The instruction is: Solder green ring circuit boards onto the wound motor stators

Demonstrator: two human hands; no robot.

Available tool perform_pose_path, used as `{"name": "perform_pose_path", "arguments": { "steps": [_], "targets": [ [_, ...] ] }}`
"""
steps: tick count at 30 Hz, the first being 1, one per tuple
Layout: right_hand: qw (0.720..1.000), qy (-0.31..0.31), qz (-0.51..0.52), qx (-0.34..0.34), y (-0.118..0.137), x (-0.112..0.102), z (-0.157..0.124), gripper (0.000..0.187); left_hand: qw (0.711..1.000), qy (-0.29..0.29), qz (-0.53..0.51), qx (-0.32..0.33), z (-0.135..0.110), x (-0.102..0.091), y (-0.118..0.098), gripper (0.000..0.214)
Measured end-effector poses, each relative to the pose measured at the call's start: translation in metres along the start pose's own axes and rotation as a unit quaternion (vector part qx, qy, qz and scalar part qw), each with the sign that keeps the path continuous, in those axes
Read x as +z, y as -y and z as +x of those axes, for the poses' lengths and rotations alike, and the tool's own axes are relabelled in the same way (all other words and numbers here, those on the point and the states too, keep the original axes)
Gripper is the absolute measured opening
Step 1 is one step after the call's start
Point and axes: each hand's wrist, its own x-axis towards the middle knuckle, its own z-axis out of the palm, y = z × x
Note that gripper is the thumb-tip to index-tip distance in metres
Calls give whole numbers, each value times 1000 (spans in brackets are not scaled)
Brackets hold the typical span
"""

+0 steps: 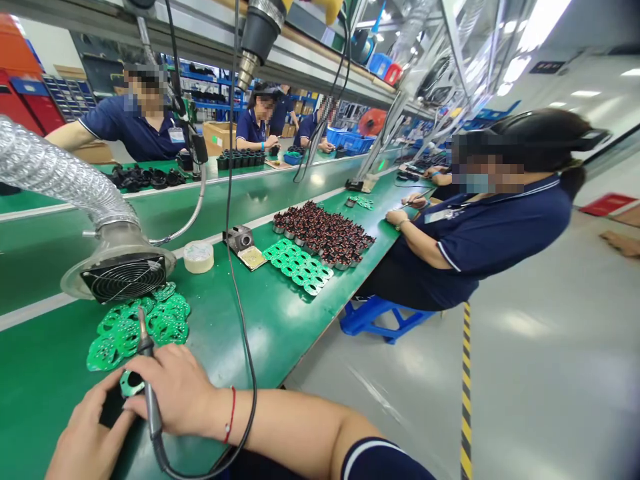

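Observation:
My left hand (90,430), at the lower left, pinches a small green ring-shaped circuit board (125,385) between thumb and fingers. Against the board's other side rest the fingers of my right hand (183,390), which also holds a soldering iron (153,407). The iron's tip points up and away from me, and its black cable loops under my wrist. Just beyond both hands lies a loose pile of green circuit boards (167,319). What sits under the held board is hidden by my fingers.
A fume extractor fan (125,277) stands behind the pile, beside a tape roll (199,257). Farther right are a soldering iron stand (240,239), a board panel (300,265) and many motor-like parts (325,230). A power driver (260,37) hangs overhead. A co-worker (500,220) sits at right.

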Motion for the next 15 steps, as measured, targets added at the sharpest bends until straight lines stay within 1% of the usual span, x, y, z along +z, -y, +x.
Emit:
{"name": "perform_pose_path", "arguments": {
  "steps": [2, 4, 7, 9, 10, 11, 12, 13, 15],
  "targets": [
    [1000, 4, -14, -10, -2, 0, 3, 46, 1000, 19, -1, -24, 2, 0, 0, 51],
    [999, 8, -26, -22, -3, -2, 6, 45, 1000, 21, -15, -13, 4, 1, -1, 51],
    [999, 14, -9, -29, -2, -10, 5, 45, 998, -23, -36, 35, 3, 5, -7, 49],
    [999, 17, 26, -37, 1, -21, 1, 48, 995, -56, -47, 69, 0, 4, -14, 54],
    [998, 17, 46, -46, 1, -28, -1, 53, 993, -62, -54, 84, -1, 2, -19, 56],
    [997, 17, 66, -48, -1, -36, -1, 54, 992, -55, -57, 95, -3, 0, -24, 58],
    [997, 7, 74, -34, -4, -43, 0, 52, 992, -40, -57, 105, -4, -3, -29, 57],
    [997, -13, 67, -17, -10, -51, 3, 51, 992, -26, -57, 111, -5, -5, -34, 55],
    [999, -20, 29, 0, -25, -62, 15, 44, 992, -5, -57, 109, -7, -9, -41, 48]
  ]
}}
